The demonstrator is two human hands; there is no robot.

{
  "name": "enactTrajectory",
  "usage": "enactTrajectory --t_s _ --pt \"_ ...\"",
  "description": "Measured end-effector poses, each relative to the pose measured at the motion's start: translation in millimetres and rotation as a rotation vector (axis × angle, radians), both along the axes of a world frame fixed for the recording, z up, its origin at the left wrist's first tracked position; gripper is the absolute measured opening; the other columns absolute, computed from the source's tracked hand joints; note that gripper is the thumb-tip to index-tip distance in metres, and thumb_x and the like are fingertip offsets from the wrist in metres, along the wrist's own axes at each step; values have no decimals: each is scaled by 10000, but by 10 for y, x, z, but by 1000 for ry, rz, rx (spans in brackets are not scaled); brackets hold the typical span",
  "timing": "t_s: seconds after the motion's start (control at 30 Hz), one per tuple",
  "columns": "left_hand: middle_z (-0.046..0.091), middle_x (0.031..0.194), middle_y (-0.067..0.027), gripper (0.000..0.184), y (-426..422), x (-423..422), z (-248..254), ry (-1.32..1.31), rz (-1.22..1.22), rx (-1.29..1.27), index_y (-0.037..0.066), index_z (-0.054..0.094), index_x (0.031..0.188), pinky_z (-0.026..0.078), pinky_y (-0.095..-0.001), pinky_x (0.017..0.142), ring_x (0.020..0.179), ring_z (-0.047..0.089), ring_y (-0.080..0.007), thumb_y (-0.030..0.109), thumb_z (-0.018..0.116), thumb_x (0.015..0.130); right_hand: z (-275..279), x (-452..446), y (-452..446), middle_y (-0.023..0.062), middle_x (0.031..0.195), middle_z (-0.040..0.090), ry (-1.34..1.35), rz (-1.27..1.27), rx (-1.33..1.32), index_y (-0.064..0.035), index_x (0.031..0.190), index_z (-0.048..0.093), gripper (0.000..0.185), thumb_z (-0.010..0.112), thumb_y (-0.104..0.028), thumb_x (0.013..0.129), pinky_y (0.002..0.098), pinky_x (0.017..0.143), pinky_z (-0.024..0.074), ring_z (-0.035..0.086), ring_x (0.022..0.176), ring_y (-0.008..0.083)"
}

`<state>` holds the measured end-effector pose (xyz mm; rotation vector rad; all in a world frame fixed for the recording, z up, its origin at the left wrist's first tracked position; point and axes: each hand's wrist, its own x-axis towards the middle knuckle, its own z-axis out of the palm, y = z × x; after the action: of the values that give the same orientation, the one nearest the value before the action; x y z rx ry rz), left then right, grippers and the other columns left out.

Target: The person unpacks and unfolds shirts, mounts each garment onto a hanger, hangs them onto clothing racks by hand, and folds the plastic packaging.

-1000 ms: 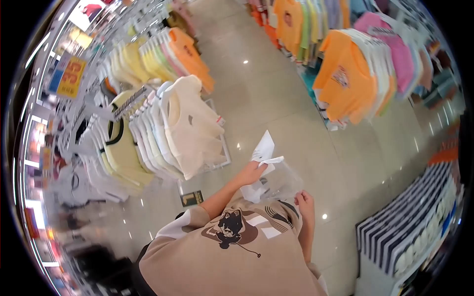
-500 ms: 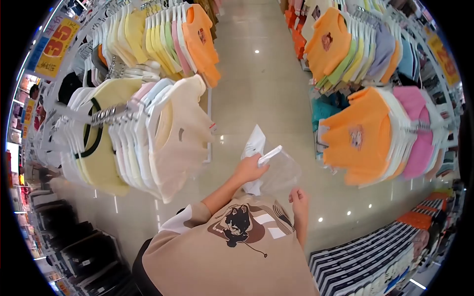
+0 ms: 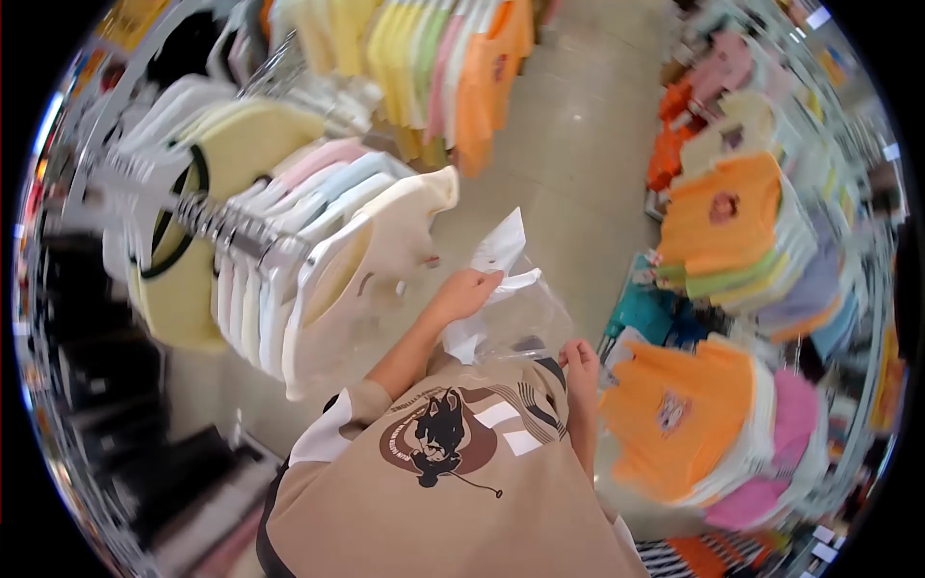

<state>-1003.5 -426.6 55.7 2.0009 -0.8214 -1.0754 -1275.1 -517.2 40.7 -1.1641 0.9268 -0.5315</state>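
Note:
My left hand is closed on a clear plastic bag in front of my chest. A flat white sheet stands up beyond my fingers, and more white shows below them. Whether this white part lies inside the bag or is part of it, I cannot tell. My right hand is by the bag's right edge with its fingers curled together. What those fingers hold, if anything, is hidden.
Racks of hanging shirts line both sides of the aisle: a cream shirt close on the left, orange shirts on the right. Dark folded clothes lie at lower left. Pale tiled floor runs between the racks.
The view has turned, so the left rack looks nearer and the right racks sit lower. My left hand still grips the bag; my right hand has come up slightly beside its edge.

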Motion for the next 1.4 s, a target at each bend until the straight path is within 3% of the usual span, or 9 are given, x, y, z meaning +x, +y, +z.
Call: enactTrajectory --t_s 0.3,0.47,0.57,0.77,0.93,1.07,1.23,1.33,1.4 --pt "549 583 -109 405 787 -10 -31 -15 434 110 -1 625 707 415 -347 560 554 498 -198 390 611 813 -87 1118 -880 -7 698 530 -6 643 14 -45 789 551 164 527 -126 930 201 579 378 471 630 64" --pt "637 803 -148 372 908 -443 44 -162 824 273 49 660 855 463 -325 666 718 583 -242 404 675 745 -58 1498 -1295 -10 686 525 -2 794 87 -49 784 553 161 533 -127 924 208 576 380 466 627 65" --pt "648 901 -172 392 897 -725 143 -81 948 308 55 654 932 473 -330 736 825 604 -264 394 691 738 -134 1661 -1542 -14 675 519 28 851 101 -51 775 554 177 532 -141 926 211 574 373 458 621 64" --pt "662 938 -182 429 1216 -1326 258 1 1100 466 70 669 934 480 -353 784 903 627 -296 447 701 730 -393 2096 -1862 -17 663 509 22 936 152 -56 768 555 201 521 -164 934 215 573 362 446 610 68" --pt "675 932 -151 372 1882 -1961 386 -174 1447 641 57 679 947 478 -339 785 885 637 -267 407 610 842 -281 2607 -1630 -10 671 516 -64 1058 121 -43 776 552 177 533 -136 925 214 586 372 461 624 69" --pt "675 982 -109 337 2112 -1981 748 -346 1659 476 70 663 1048 479 -334 787 922 629 -208 350 535 911 3 2967 -1324 0 734 554 -277 1067 -181 -18 831 571 108 575 -108 891 227 642 408 505 673 96" --pt "610 1174 -98 349 2101 -1231 957 -747 1569 174 84 576 1196 474 -330 817 1090 566 -199 218 605 874 660 3330 -948 74 952 613 -517 953 -824 -21 1037 584 221 621 -90 830 316 768 443 568 858 213" --pt "560 1255 -107 404 1898 -818 1240 -726 1543 102 92 549 1229 473 -341 844 1156 526 -224 187 634 846 731 3467 -722 97 1087 596 -602 975 -1019 -14 1121 566 271 582 -124 874 343 887 405 540 1014 233" --pt "562 1230 -106 394 2005 -686 1079 -809 1430 58 99 559 1222 474 -347 832 1124 536 -244 192 633 846 769 3489 -636 123 1092 589 -534 1118 -1004 -5 1140 552 291 575 -137 881 344 899 402 541 1022 262"
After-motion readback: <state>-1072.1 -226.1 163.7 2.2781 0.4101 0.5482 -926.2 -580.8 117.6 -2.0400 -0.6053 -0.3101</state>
